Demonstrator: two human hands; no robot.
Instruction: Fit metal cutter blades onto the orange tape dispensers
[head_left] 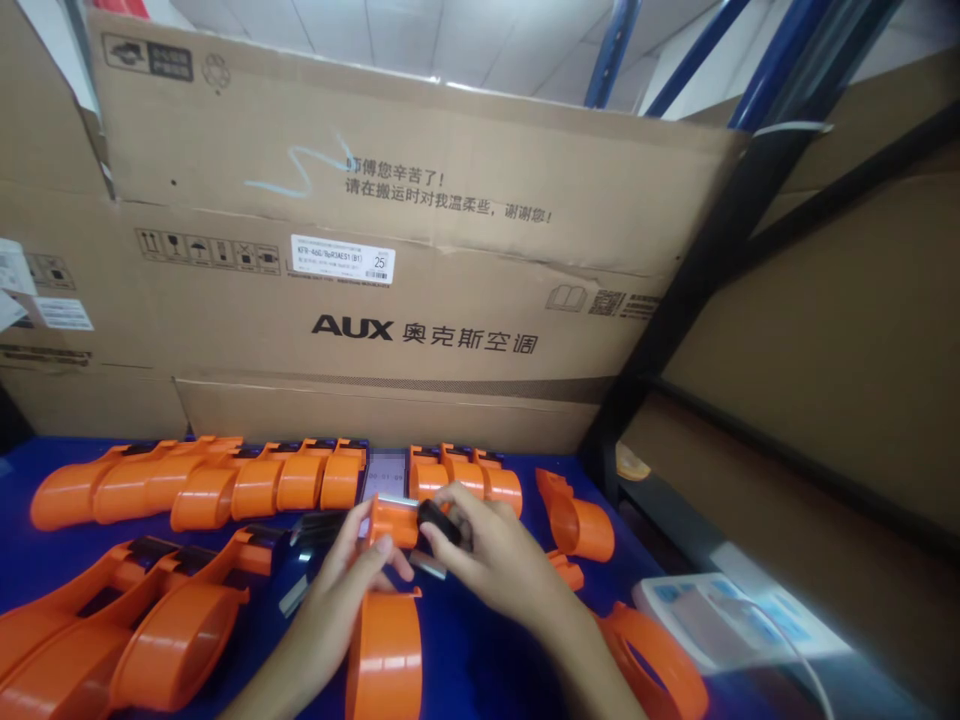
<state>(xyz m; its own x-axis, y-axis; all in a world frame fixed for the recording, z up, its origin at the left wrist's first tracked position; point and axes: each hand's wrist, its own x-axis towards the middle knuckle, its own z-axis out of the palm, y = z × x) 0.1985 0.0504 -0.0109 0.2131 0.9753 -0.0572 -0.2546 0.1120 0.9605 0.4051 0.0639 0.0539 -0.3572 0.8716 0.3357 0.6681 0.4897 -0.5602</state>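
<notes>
In the head view, my left hand (355, 566) grips an orange plastic ring holder (386, 655) by its narrow upper part, with the wide ring hanging below. A silvery strip shows along the top of that part. Between the thumb and fingers of my right hand (487, 545) is a black oval plastic piece (438, 522), held against the right end of the orange part. Whether the two pieces are joined cannot be made out. Below them lies a small silvery metal piece (429, 566) on the blue table surface (487, 660). Dark parts (315, 530) lie beside my left wrist.
Several orange ring holders (202, 497) with dark ends stand in a row at the back, and more (176, 640) lie front left. Loose orange parts (589, 525) are on the right, near a white box (720, 620) with a cable. A phone (386, 475) leans before a cardboard wall (450, 390).
</notes>
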